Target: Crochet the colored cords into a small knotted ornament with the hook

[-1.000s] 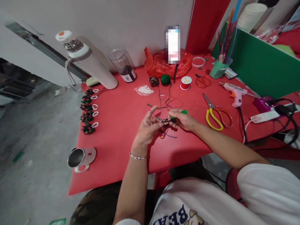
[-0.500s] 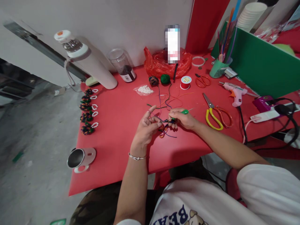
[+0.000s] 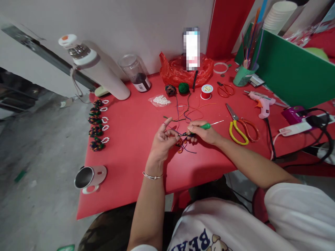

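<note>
My left hand [image 3: 164, 140] pinches dark yarn strands [image 3: 181, 135] between thumb and fingers, its index finger raised. My right hand [image 3: 201, 132] is closed around a green-handled crochet hook [image 3: 206, 126], whose thin metal shaft sticks out to the right. The fingers of the same hand also grip the dark yarn close to my left fingertips. Below the fingers hangs a small multicoloured yarn piece [image 3: 180, 143] with orange loops and a loose blue tail. Strands run back to a multicoloured yarn ball [image 3: 171, 90] and a green yarn ball [image 3: 183, 88].
Finished yarn pieces with bead loops [image 3: 96, 143] line the left edge above a mug [image 3: 99, 174]. Around the work lie a bag of white beads [image 3: 161, 100], thread spool [image 3: 206, 92], large scissors [image 3: 238, 132], small scissors [image 3: 225, 91] and glue gun [image 3: 264, 104]. A bottle [image 3: 107, 76] stands behind.
The crochet hook in my right hand has tilted, and more of its metal shaft shows on the right. Both hands keep nearly the same place on the yarn.
</note>
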Demonstrator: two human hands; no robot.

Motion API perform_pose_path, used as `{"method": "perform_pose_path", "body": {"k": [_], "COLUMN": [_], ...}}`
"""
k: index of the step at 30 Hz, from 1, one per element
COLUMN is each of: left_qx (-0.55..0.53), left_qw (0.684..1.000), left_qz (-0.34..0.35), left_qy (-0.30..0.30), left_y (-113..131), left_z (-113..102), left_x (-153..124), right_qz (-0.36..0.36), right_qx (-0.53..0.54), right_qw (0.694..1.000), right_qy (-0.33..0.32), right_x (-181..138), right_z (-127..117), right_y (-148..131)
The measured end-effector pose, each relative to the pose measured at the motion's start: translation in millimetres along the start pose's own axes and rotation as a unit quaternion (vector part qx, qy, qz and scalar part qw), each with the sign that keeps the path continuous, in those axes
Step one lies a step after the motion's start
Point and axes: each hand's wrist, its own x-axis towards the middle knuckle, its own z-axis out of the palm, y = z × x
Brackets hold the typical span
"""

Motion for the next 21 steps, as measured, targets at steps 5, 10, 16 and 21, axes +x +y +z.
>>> {"method": "perform_pose_path", "body": {"k": [5,10,16,21], "left_qx": [0.047,0.083,-0.028,-0.168], "left_qw": [0.998,0.993,0.988,0.984], "left_qz": [0.033,0.058,0.087,-0.048], "left_qy": [0.022,0.057,0.123,0.046], "left_y": [0.6,-3.7,-14.7,-10.7], "left_z": [3.0,3.7,14.9,12.1], "left_x": [0.0,1.9,6.8,4.1], "right_qz": [-0.05,-0.233,-0.328,-0.392], "right_qx": [-0.1,-0.313,-0.466,-0.409], "right_qw": [0.994,0.92,0.815,0.819], "right_qy": [0.019,0.048,0.106,0.095], "right_x": [-5.5,-7.4,-8.5,-6.5], "right_z": [1.0,1.6,11.6,8.2], "right_y": [-1.0,4.7,16.8,17.8]}}
